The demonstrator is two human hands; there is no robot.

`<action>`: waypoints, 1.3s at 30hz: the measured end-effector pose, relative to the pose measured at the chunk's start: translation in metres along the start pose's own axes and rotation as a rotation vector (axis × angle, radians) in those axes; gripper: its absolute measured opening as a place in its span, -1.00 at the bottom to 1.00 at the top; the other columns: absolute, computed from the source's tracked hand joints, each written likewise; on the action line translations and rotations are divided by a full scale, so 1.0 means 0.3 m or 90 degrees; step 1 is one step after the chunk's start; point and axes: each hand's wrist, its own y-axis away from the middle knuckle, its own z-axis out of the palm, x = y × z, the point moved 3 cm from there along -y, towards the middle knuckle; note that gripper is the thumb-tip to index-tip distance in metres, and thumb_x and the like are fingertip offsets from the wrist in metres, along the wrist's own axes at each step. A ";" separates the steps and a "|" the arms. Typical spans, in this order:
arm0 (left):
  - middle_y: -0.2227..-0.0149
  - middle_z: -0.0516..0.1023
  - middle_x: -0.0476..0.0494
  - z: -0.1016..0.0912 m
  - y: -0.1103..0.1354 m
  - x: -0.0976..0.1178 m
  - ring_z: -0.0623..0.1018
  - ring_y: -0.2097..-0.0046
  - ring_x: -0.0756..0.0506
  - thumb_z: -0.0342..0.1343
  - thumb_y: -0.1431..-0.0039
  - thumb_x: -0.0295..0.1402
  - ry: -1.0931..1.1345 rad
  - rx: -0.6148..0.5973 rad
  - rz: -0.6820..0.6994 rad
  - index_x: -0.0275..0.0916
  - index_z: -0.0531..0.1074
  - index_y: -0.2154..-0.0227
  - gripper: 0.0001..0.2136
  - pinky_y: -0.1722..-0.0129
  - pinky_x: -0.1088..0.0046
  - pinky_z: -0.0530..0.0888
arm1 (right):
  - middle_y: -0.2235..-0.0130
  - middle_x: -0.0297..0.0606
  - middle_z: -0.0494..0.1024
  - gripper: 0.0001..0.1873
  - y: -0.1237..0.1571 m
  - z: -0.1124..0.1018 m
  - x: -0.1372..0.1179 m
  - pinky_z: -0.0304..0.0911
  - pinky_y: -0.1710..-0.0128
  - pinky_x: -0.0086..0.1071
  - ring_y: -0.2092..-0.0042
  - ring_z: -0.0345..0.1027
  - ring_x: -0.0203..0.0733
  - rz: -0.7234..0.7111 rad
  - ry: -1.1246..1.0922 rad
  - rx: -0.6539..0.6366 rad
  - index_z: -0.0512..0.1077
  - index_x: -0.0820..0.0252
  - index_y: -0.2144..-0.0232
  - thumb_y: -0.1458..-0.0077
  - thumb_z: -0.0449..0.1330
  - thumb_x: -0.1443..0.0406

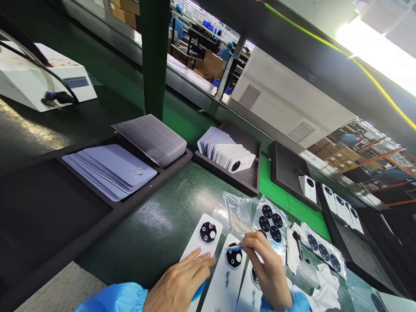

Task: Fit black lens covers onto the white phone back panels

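My left hand lies with outstretched fingers on the lower part of a white phone back panel, which has a round black camera ring. A bit of blue shows under this hand; I cannot make out what it is. My right hand pinches a thin blue strip over the black camera ring of a second white panel. Under my right wrist lies a third white panel, partly hidden. Small dark lettering shows on the second and third panels.
Clear bags hold round black camera rings and more rings. White cloths and a black pen-like tool lie at right. Dark trays hold lilac panels, upright panels and white panels. A green post stands behind.
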 end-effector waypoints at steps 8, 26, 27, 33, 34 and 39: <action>0.29 0.59 0.07 0.000 0.051 0.004 0.59 0.20 0.01 -0.28 -0.37 -0.17 0.324 -0.111 -0.465 -0.09 0.43 0.30 -0.63 0.16 0.64 0.50 | 0.44 -0.34 0.46 -0.95 0.133 0.152 -0.138 0.24 0.54 -0.44 0.47 0.34 -0.29 0.081 -0.188 0.115 0.36 0.06 0.27 -0.23 0.09 0.30; 0.62 0.41 0.13 0.009 -0.025 -0.025 0.45 0.61 0.07 -0.25 -0.35 -0.36 0.186 -0.078 -0.236 -0.16 0.27 0.51 -0.68 0.52 0.69 0.42 | 0.35 -0.34 0.43 -0.81 0.121 -0.042 0.038 0.27 0.47 -0.49 0.38 0.33 -0.28 0.288 -0.017 0.110 0.42 0.04 0.33 -0.22 0.06 0.16; 0.61 0.42 0.12 0.006 -0.031 -0.020 0.46 0.60 0.07 -0.26 -0.32 -0.44 0.175 -0.058 -0.211 -0.16 0.26 0.50 -0.70 0.53 0.70 0.42 | 0.35 -0.34 0.43 -0.82 0.115 -0.042 0.044 0.26 0.49 -0.48 0.39 0.34 -0.27 0.281 0.011 0.114 0.42 0.05 0.34 -0.22 0.05 0.17; 0.40 0.59 -0.01 -0.015 -0.062 0.017 0.63 0.22 0.00 -0.21 -0.08 -0.66 0.038 0.049 -0.003 -0.18 0.31 0.37 -0.72 0.01 0.56 0.47 | 0.31 -0.29 0.47 -0.91 -0.039 0.095 0.004 0.36 0.37 -0.45 0.31 0.42 -0.26 0.086 0.175 0.029 0.40 0.14 0.36 -0.12 0.13 0.42; 0.40 0.59 -0.01 -0.013 -0.061 0.019 0.63 0.22 0.00 -0.23 -0.07 -0.68 0.016 0.053 0.008 -0.19 0.32 0.36 -0.70 -0.03 0.55 0.44 | 0.30 -0.28 0.47 -0.89 -0.066 0.122 -0.006 0.36 0.36 -0.45 0.30 0.42 -0.26 0.047 0.221 0.034 0.40 0.17 0.37 -0.11 0.14 0.45; 0.40 0.59 -0.03 0.009 -0.040 0.011 0.63 0.17 0.01 -0.26 -0.20 -0.63 -0.016 0.025 -0.020 -0.22 0.34 0.31 -0.71 -0.07 0.50 0.41 | 0.28 -0.24 0.47 -0.85 -0.130 0.211 -0.026 0.32 0.37 -0.39 0.31 0.35 -0.22 -0.072 0.365 0.021 0.39 0.20 0.43 -0.11 0.13 0.50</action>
